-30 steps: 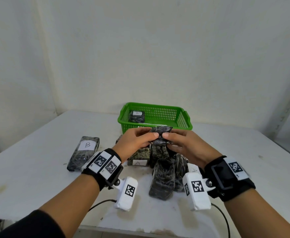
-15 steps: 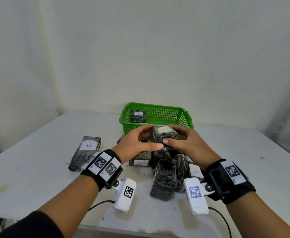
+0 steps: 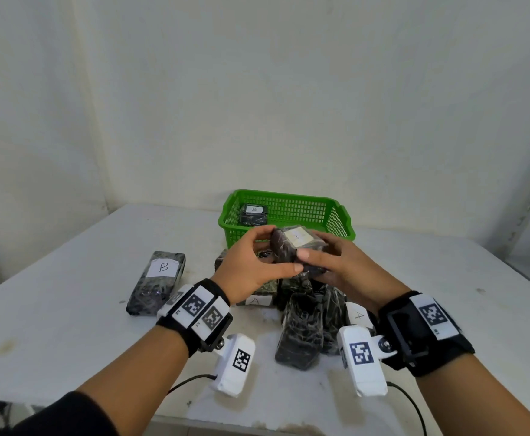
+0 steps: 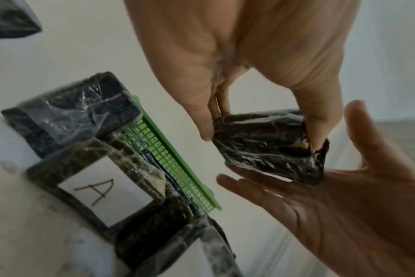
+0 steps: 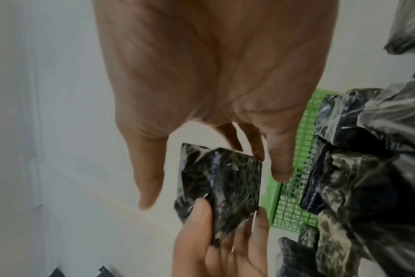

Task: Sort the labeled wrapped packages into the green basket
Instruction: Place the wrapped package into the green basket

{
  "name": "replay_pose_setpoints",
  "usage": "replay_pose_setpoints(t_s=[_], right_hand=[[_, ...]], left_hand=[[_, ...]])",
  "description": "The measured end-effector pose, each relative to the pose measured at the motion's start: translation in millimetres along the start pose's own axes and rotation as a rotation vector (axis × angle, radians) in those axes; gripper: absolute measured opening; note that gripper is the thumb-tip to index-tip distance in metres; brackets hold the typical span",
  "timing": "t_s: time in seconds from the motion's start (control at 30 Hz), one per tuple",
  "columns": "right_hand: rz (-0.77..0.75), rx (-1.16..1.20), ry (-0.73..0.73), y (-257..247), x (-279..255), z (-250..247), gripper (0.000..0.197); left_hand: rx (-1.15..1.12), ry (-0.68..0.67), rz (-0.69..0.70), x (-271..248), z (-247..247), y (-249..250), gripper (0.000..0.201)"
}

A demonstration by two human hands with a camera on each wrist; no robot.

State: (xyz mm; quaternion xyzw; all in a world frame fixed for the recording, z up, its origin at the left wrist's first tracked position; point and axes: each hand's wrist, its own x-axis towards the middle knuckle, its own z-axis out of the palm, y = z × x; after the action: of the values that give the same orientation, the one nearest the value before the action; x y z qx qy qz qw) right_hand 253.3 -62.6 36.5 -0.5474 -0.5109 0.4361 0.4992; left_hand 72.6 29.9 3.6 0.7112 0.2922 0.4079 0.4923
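Head cam: high, looks forward and down across the table (image 3: pixel 69 309) toward the wall, both wrists low in frame. Left wrist cam: close, looks along the palm from the frame top. Right wrist cam: same. All three share the held package (image 3: pixel 298 250) (image 4: pixel 268 148) (image 5: pixel 225 191) and green basket (image 3: pixel 289 196) (image 4: pixel 178 168) (image 5: pixel 292 202).

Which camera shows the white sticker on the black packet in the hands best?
The head view: the white paper label on the black plastic-wrapped packet faces up there. Both wrist views show only the packet's dark wrap, no label.
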Motion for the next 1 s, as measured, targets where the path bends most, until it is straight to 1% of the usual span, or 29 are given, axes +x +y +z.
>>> replay_pose_setpoints(t_s=[0.07, 0.1, 0.17, 0.23, 0.3, 0.37, 0.43, 0.47, 0.53, 0.6, 0.67, 0.73, 0.83, 0.9, 1.0], right_hand=[[0.052, 0.046, -0.012, -8, -2, 5, 0.056], [0.075, 0.077, 0.018, -11, -3, 7, 0.047], [0.131, 0.15, 0.09, -16, -1, 6, 0.035], [0.185, 0.209, 0.12, -21, 0, 7, 0.029], [0.217, 0.234, 0.147, -24, 2, 7, 0.025], [0.224, 0.246, 0.184, -26, 4, 3, 0.022], [0.226, 0.23, 0.191, -28, 8, -2, 0.02], [0.225, 0.211, 0.178, -28, 10, -5, 0.02], [0.221, 0.172, 0.159, -27, 13, -9, 0.022], [0.206, 0.129, 0.169, -27, 17, -10, 0.016], [0.198, 0.109, 0.195, -27, 20, -10, 0.007], [0.21, 0.139, 0.234, -27, 24, -10, 0.005], [0.252, 0.211, 0.269, -25, 28, -10, 0.009], [0.268, 0.249, 0.271, -27, 33, -10, 0.013], [0.231, 0.269, 0.304, -34, 47, -13, 0.013]], left_hand=[[0.014, 0.02, -0.019, 1, 5, 0, 0.105], [0.02, 0.023, -0.023, 1, 8, 1, 0.106], [0.024, 0.06, -0.017, 2, 13, 3, 0.104], [0.016, 0.104, -0.01, 3, 16, 6, 0.101], [0.008, 0.119, -0.007, 5, 17, 8, 0.099], [-0.013, 0.103, -0.015, 7, 17, 10, 0.1], [-0.086, 0.106, -0.054, 13, 16, 12, 0.1], [-0.17, 0.126, -0.087, 20, 16, 11, 0.094], [-0.309, 0.137, -0.175, 32, 15, 12, 0.073], [-0.319, 0.1, -0.218, 43, 13, 14, 0.052], [-0.287, 0.096, -0.213, 50, 13, 14, 0.036], [-0.246, 0.13, -0.189, 56, 14, 13, 0.034], [-0.216, 0.189, -0.164, 63, 20, 14, 0.035], [-0.217, 0.205, -0.18, 68, 23, 14, 0.033], [-0.242, 0.204, -0.223, 81, 24, 17, 0.035]])
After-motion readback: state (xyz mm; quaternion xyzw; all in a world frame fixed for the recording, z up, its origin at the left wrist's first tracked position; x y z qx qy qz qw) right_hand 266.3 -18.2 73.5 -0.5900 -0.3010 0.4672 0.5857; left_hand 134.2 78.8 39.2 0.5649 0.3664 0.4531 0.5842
